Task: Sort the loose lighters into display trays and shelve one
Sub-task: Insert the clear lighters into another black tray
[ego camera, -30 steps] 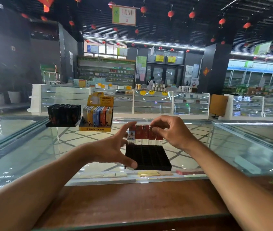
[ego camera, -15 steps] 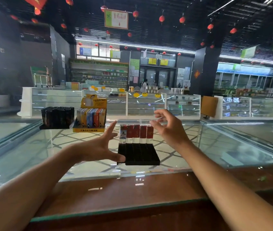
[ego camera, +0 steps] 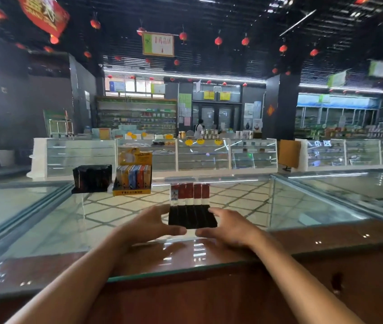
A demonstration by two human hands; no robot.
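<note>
Covering tray (ego camera: 193, 217) corner, blurred left hand (ego camera: 148, 226)

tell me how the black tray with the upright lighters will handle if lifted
The black tray looks rigid: flat, straight edges. Its lighters stand tall in one rear row, so tilting may topple them. On the glass counter it likely slides.

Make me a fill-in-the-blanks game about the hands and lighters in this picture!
1. The black tray holds ___ upright lighters.
2. The left hand and right hand grip it, one on each ___.
3. The box of colourful lighters further back is ___.

Missing words: five; side; yellow.
</note>
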